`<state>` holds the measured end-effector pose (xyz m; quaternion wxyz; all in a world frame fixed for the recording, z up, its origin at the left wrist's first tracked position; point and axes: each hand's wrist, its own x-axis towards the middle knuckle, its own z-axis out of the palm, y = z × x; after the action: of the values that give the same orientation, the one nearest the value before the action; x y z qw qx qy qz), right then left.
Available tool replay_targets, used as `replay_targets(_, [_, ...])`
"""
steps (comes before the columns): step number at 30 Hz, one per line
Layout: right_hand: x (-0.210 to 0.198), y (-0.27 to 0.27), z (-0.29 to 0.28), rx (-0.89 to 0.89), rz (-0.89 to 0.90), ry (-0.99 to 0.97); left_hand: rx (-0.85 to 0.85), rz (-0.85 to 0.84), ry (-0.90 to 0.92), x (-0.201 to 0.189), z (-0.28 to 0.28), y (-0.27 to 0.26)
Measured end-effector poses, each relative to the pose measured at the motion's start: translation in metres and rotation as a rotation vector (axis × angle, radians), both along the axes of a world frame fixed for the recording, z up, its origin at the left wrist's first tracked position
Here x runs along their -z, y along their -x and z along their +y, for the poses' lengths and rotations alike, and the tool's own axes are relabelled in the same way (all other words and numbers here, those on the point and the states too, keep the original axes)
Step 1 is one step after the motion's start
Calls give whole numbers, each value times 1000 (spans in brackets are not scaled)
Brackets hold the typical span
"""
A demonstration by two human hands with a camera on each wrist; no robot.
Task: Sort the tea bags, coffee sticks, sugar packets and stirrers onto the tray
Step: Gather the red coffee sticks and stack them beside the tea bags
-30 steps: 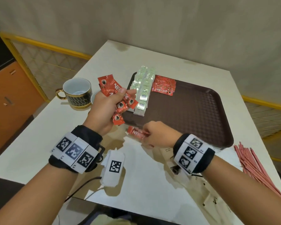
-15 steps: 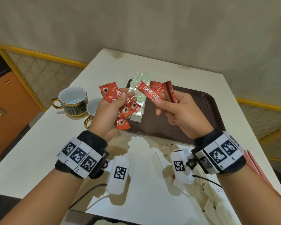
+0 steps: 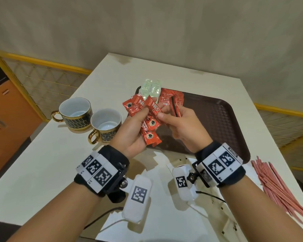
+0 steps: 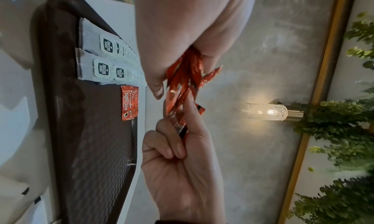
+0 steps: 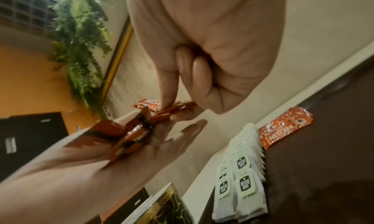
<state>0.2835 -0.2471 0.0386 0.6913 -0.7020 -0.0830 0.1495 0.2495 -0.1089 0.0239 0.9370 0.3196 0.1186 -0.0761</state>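
Head view: left hand (image 3: 133,135) mid-frame, palm up, fingers curled round a fan of red foil coffee sticks (image 3: 148,126). Right hand (image 3: 180,130) just beside it, thumb and fingers pinching one stick (image 3: 154,109) whose end overlaps the fan. Both raised over the near left edge of the tray (image 3: 222,123): brown, textured, rounded corners, right half bare. Tea bags (image 3: 151,89) in two pale rows at tray's upper left corner, sticks on tray (image 3: 170,100) just right of them. Two cups (image 3: 89,117) left of frame on white table (image 3: 42,163), gold handles. Stirrers (image 3: 276,186), thin red bundle, lower right, off the tray. Flat white packets under the wrists, kind unclear.

Left wrist view: left hand (image 4: 182,35) top centre, sticks (image 4: 186,77) bunched in its curled fingers. Right hand (image 4: 180,171) below, forefinger and thumb nipping stick ends. Tray (image 4: 101,147) at left; tea bags (image 4: 103,59) upper left, one stick (image 4: 129,102) flat beside them.

Right wrist view: blurred. Right hand (image 5: 202,43) top, fingertip pressing a stick (image 5: 161,109). Left hand (image 5: 121,147) lower left, palm up under crumpled foil. Tea bags (image 5: 242,171) and stick on tray (image 5: 283,128) at right.
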Motion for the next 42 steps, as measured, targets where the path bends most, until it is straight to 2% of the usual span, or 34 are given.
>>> replay_targets(2, [-1, 0, -2, -6, 41, -24, -7, 5, -27, 1, 0, -3])
replay_targets(5, [3, -6, -12, 12, 27, 83, -31, 18, -77, 3, 6, -5])
replay_targets(9, [1, -13, -31, 42, 36, 153, -111, 10, -401, 6, 23, -6])
replay_targets(12, [-2, -15, -39, 24, 26, 145, -37, -6, -655, 1, 26, -8])
replay_targets(14, [-1, -16, -40, 18, 27, 134, 29, -12, -754, -5, 23, -10])
replay_targets(20, [2, -20, -42, 16, 21, 90, 62, -16, -669, -12, 16, -12])
replay_targets(26, [3, -28, -43, -42, 38, 176, 81, 7, -584, -12, 9, -11])
replay_targets(28, [2, -30, -45, -40, 29, 201, 71, 16, -622, -10, 13, -14])
replay_targets(33, [0, -32, -45, -50, -30, 270, -3, -53, -932, -10, 10, -18])
replay_targets(42, [8, -35, -51, 31, -54, 69, -67, -29, -970, -3, 6, -26])
